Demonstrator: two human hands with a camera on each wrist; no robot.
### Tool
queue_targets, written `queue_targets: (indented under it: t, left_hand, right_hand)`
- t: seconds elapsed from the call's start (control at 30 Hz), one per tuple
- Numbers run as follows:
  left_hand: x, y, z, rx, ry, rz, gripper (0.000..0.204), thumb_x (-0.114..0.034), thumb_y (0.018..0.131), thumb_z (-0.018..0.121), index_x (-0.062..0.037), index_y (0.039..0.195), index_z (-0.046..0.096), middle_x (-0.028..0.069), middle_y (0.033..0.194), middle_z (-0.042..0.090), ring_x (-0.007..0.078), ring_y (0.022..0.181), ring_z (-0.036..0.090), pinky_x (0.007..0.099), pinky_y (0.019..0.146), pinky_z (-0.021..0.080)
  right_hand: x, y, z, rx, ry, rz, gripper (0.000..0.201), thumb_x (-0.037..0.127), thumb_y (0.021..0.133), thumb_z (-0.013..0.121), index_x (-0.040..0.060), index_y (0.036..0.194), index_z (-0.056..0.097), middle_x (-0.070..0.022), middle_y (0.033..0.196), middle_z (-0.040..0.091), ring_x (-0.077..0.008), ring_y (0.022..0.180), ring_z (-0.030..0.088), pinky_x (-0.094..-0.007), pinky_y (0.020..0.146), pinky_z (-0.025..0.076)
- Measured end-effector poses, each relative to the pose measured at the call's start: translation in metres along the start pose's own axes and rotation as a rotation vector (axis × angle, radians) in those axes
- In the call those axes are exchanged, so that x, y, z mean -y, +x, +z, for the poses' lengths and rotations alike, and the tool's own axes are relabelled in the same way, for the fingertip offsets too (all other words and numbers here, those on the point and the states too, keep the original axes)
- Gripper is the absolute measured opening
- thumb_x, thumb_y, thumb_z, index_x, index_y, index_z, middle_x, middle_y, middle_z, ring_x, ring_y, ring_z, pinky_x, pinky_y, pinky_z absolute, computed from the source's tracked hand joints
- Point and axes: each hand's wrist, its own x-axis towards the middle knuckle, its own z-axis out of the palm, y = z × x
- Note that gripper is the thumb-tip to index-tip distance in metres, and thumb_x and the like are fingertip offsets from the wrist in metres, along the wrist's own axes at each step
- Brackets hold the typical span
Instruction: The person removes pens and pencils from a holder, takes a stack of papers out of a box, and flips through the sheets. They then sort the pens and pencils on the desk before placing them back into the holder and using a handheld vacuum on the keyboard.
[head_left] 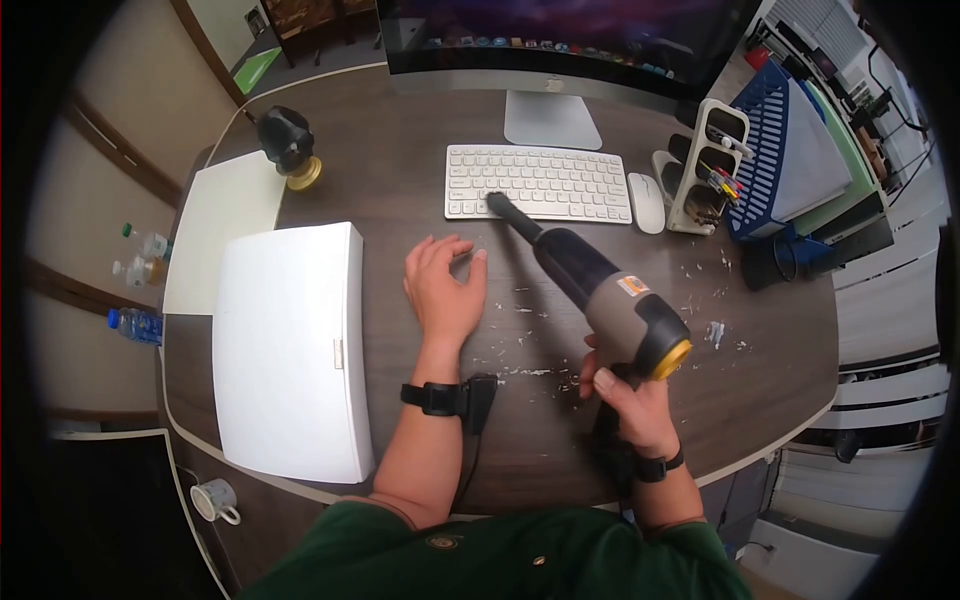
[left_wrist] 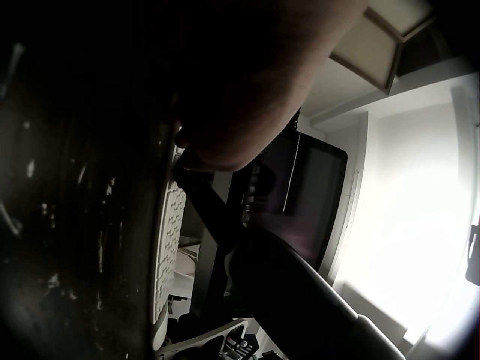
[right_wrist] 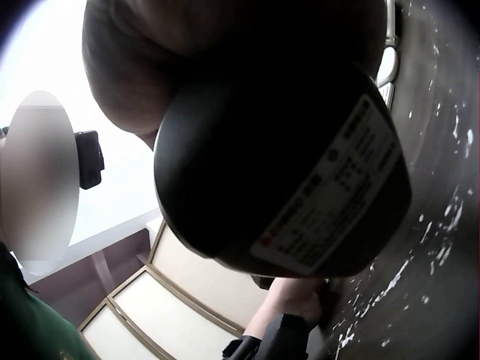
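Note:
A grey and black handheld vacuum is gripped by its handle in the right hand; its narrow nozzle tip is over the keyboard's lower left part, and contact cannot be told. The left hand rests on the desk below the keyboard, left of the nozzle, fingers loosely bent and holding nothing. White scraps lie on the desk under the vacuum. In the right wrist view the labelled base of the vacuum fills the middle; in the left wrist view the dark nozzle reaches towards the keyboard.
Behind the keyboard stands a monitor. To its right are a mouse, a pen holder and a blue file rack. A white box and a black and gold object are at left. More white scraps lie right.

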Motion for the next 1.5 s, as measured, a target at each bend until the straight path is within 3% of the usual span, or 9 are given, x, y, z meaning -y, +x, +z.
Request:
queue_targets:
  t: [0.2, 0.37, 0.87, 0.97, 1.07, 1.5]
  left_hand:
    - [0.003, 0.001, 0.002, 0.006, -0.001, 0.013, 0.019, -0.027, 0.086, 0.077, -0.0125, 0.099, 0.075, 0.0050, 0.121, 0.071, 0.0315, 0.133, 0.050, 0.0498, 0.110, 0.037]
    - [-0.007, 0.001, -0.003, 0.004, 0.029, 0.016, 0.018, -0.023, 0.087, 0.077, -0.0100, 0.099, 0.075, 0.0072, 0.118, 0.073, 0.0326, 0.130, 0.053, 0.0472, 0.110, 0.041]
    - [-0.005, 0.000, -0.004, 0.011, 0.046, -0.006, 0.019, -0.025, 0.087, 0.076, -0.0111, 0.101, 0.075, 0.0052, 0.121, 0.072, 0.0307, 0.133, 0.051, 0.0470, 0.111, 0.038]
    - [-0.004, 0.000, -0.003, 0.005, 0.039, -0.003, 0.019, -0.025, 0.087, 0.077, -0.0112, 0.101, 0.075, 0.0049, 0.121, 0.072, 0.0305, 0.133, 0.051, 0.0474, 0.111, 0.038]
    - [-0.004, -0.001, -0.002, 0.001, 0.032, -0.007, 0.019, -0.025, 0.087, 0.077, -0.0111, 0.100, 0.075, 0.0047, 0.121, 0.072, 0.0305, 0.133, 0.050, 0.0483, 0.111, 0.037]
    - [-0.003, 0.000, -0.001, -0.011, 0.014, -0.016, 0.020, -0.026, 0.086, 0.077, -0.0108, 0.099, 0.075, 0.0046, 0.120, 0.072, 0.0301, 0.133, 0.051, 0.0486, 0.110, 0.037]
  right_hand:
    - [0.007, -0.015, -0.019, -0.133, -0.032, -0.054, 0.044, 0.008, 0.094, 0.067, -0.0031, 0.134, 0.052, -0.0072, 0.096, 0.065, -0.0151, 0.083, 0.063, -0.0295, 0.075, 0.052]
    - [0.003, -0.023, -0.036, -0.212, -0.039, -0.092, 0.047, 0.007, 0.093, 0.065, -0.0030, 0.136, 0.050, -0.0104, 0.107, 0.063, -0.0168, 0.082, 0.063, -0.0300, 0.070, 0.051]
    - [0.013, -0.032, -0.048, -0.350, -0.078, -0.130, 0.045, 0.007, 0.091, 0.062, -0.0055, 0.132, 0.052, -0.0116, 0.096, 0.063, -0.0191, 0.082, 0.063, -0.0314, 0.074, 0.053]
    - [0.010, -0.032, -0.049, -0.401, -0.133, -0.158, 0.048, 0.018, 0.092, 0.066, -0.0060, 0.131, 0.052, -0.0111, 0.095, 0.062, -0.0204, 0.078, 0.062, -0.0331, 0.069, 0.052]
    - [0.013, -0.035, -0.052, -0.363, -0.081, -0.126, 0.046, 0.009, 0.091, 0.063, -0.0059, 0.133, 0.052, -0.0114, 0.095, 0.062, -0.0195, 0.081, 0.062, -0.0321, 0.075, 0.052]
    - [0.010, -0.032, -0.043, -0.315, -0.114, -0.153, 0.049, 0.016, 0.091, 0.067, -0.0067, 0.132, 0.052, -0.0110, 0.095, 0.062, -0.0200, 0.080, 0.063, -0.0325, 0.072, 0.052]
